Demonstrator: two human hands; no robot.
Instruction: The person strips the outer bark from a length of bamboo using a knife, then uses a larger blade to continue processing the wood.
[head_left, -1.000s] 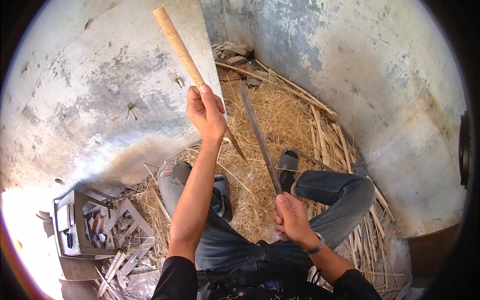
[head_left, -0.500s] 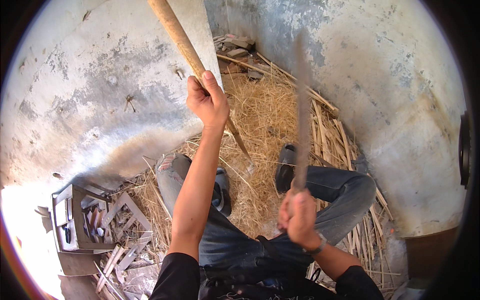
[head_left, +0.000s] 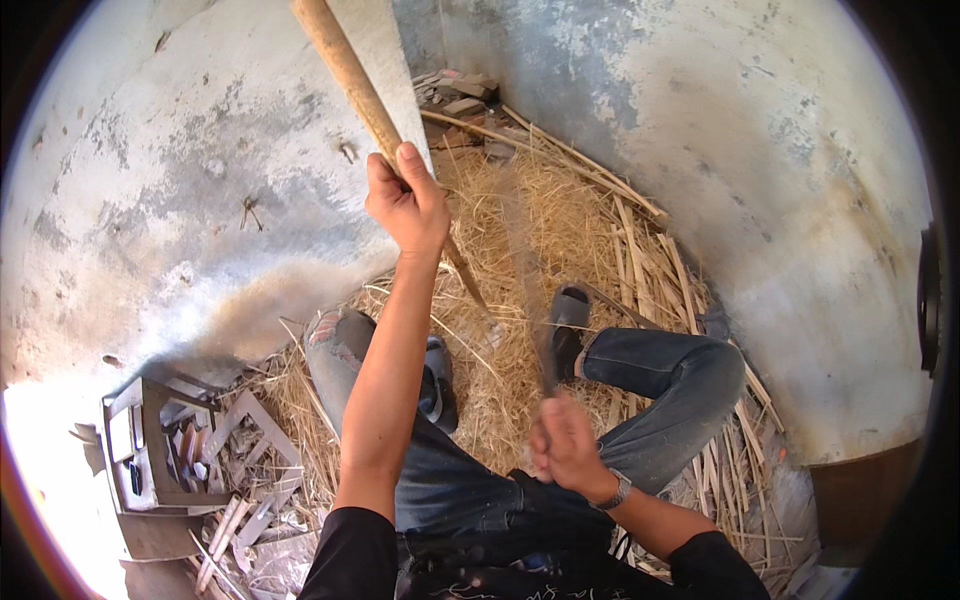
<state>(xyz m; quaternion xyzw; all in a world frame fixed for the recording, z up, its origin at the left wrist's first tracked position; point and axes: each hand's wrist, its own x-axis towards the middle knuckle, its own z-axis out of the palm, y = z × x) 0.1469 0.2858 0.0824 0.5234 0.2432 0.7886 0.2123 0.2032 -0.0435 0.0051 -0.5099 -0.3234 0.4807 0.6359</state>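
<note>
My left hand [head_left: 412,208] is wrapped round a long wooden pole [head_left: 346,70], thumb lying along it. The pole slants from the top edge down to the floor between my feet, where its narrow lower end meets a pale spot in the straw-like shavings [head_left: 490,400]. My right hand [head_left: 572,440], with a watch at the wrist, is closed round the handle of a long-bladed knife [head_left: 536,300]. Motion smears the blade, which points up and away, a little to the right of the pole. The knife's handle is mostly hidden by my fingers.
Sandals [head_left: 570,310] on my feet flank the shavings. Long thin wood strips [head_left: 650,270] lie along the right wall [head_left: 760,200]. A wooden frame box [head_left: 150,450] and scrap boards [head_left: 255,430] stand at left. Broken bricks [head_left: 460,95] lie in the far corner.
My right hand has swung the knife leftward and slightly down, bringing the blade closer to the pole. The left hand and the pole keep nearly the same place.
</note>
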